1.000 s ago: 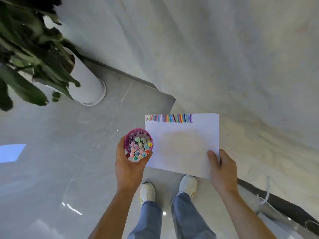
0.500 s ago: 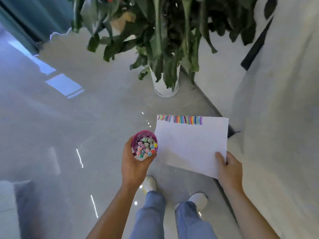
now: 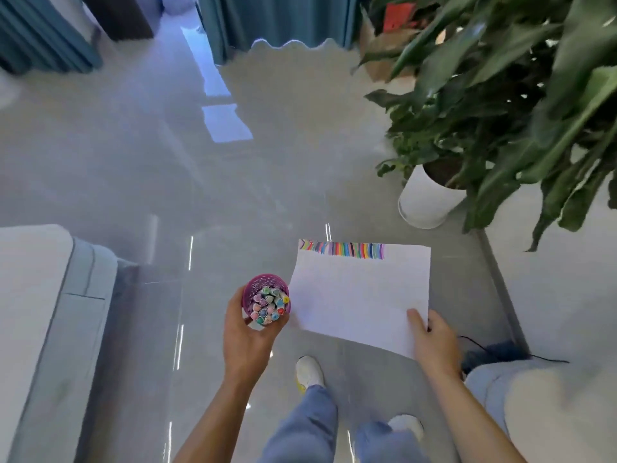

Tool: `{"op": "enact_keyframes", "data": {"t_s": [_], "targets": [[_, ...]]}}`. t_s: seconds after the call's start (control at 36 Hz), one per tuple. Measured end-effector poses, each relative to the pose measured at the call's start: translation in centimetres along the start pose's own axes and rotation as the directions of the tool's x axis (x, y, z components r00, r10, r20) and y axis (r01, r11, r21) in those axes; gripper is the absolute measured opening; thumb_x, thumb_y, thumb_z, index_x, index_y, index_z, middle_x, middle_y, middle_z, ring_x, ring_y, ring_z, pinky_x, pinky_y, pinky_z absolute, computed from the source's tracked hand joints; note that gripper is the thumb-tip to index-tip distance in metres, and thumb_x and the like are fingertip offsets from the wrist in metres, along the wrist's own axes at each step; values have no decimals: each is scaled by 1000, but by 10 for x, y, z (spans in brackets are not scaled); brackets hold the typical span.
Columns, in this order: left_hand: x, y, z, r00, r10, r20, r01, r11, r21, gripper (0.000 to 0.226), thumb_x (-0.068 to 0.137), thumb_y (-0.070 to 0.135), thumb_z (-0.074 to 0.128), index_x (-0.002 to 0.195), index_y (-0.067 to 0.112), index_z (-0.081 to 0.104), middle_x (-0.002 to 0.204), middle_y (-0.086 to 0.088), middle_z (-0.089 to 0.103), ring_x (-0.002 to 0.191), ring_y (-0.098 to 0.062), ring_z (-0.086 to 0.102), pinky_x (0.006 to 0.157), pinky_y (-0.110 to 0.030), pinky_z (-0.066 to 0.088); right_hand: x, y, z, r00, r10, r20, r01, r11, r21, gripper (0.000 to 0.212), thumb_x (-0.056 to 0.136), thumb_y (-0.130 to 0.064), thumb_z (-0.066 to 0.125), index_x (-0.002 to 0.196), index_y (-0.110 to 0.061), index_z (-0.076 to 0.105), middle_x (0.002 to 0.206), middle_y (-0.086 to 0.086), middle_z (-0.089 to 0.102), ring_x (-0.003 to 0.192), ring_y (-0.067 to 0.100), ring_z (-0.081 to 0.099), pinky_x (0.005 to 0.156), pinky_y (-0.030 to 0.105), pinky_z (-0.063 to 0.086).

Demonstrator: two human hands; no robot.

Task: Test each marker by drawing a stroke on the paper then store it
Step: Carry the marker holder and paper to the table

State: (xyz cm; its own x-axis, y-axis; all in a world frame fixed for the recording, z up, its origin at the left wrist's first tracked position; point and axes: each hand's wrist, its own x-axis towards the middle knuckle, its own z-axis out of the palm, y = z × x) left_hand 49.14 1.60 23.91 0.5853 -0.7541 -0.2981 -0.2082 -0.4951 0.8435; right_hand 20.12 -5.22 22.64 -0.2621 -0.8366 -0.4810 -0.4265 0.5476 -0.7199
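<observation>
Blue denim at the bottom of the feed: the person's jeans (image 3: 307, 426), with white shoes (image 3: 309, 370) on a glossy grey floor (image 3: 200, 195). Person is standing, not at a work surface.

Left hand (image 3: 247, 335): fingers wrapped round a purple cup (image 3: 263, 284), held upright at waist height. The cup is packed with markers (image 3: 268, 305), cap ends up, pastel colours. None is out of the cup that I can see.

Right hand (image 3: 435, 344): pinching the near right corner of the paper (image 3: 360, 295), thumb on top, fingers hidden underneath. The sheet hangs in the air just beside the cup, its left edge near the cup rim; I cannot tell if they touch.

Paper: a row of short coloured strokes (image 3: 347, 250) runs along the far edge and stops short of the right corner. The rest of the sheet is blank.

My reading: testing looks finished or nearly so, since the strokes are many and every marker I see sits capped in the cup. Step in hand is carrying the set somewhere, either to put it away or to a surface.

Next move calls for a flat place to set the cup down upright, and keeping it level meanwhile so nothing tips out. The paper is limp and held by one corner.

Further out: pale upholstered furniture (image 3: 30, 295) at left, a white pot (image 3: 422, 202) with a leafy plant (image 3: 500, 111) at right, teal curtains (image 3: 273, 21) beyond.
</observation>
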Motion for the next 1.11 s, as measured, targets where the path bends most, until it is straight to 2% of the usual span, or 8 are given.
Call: {"op": "enact_keyframes", "data": {"t_s": [0.17,0.28,0.47,0.61,0.75,0.83,0.94,1.11], "targets": [[39,-2,-51,991,-46,-128,39,998,-56,81,61,38,95,127,43,47,118,15,64,103,-4,65,85,-29,56,11,-55,63,997,-52,62,52,999,5,32,101,-14,61,70,-15,57,66,0,57,65,20,50,58,31,37],[59,1,-78,972,-82,-222,61,993,-100,78,62,35,94,124,43,47,115,17,64,101,-3,65,79,-21,53,20,-92,101,987,-109,118,111,994,-14,31,101,-12,62,70,-9,58,63,2,56,64,19,47,49,16,36],[100,0,-117,915,-161,-371,105,981,-166,75,63,33,94,122,44,49,113,18,63,100,0,64,80,-23,53,39,-164,163,953,-193,234,211,976,-55,43,100,-14,61,61,-15,42,58,-2,39,60,20,36,49,26,31],[143,10,-133,877,-216,-430,125,965,-230,75,65,28,93,126,38,50,114,16,63,98,7,62,69,-6,47,76,-207,211,928,-234,291,265,961,-74,44,99,-15,64,62,-14,40,61,2,36,59,16,30,44,22,27],[195,26,-143,831,-249,-498,134,957,-256,76,63,28,94,123,44,51,115,15,65,102,-4,64,75,-14,49,122,-261,258,902,-232,364,284,954,-95,43,98,-17,64,62,-10,41,63,4,36,61,18,30,44,24,22],[226,36,-148,805,-276,-525,143,949,-280,78,62,31,95,125,44,51,117,14,64,104,-6,64,78,-19,52,148,-297,279,886,-225,405,289,951,-105,40,99,-20,63,70,5,52,66,6,44,64,18,36,54,33,29],[265,53,-153,771,-300,-562,144,941,-306,78,63,28,95,126,41,51,116,14,65,103,-2,65,77,-14,49,176,-343,304,873,-233,429,306,946,-109,39,99,-21,63,75,8,54,69,8,46,66,18,38,56,35,29],[327,69,-164,740,-322,-591,138,932,-334,75,62,25,96,123,37,54,114,13,67,102,-2,65,78,-16,51,206,-406,341,858,-250,448,341,930,-134,38,99,-20,63,68,-3,47,69,10,40,63,20,32,52,35,25]]}}
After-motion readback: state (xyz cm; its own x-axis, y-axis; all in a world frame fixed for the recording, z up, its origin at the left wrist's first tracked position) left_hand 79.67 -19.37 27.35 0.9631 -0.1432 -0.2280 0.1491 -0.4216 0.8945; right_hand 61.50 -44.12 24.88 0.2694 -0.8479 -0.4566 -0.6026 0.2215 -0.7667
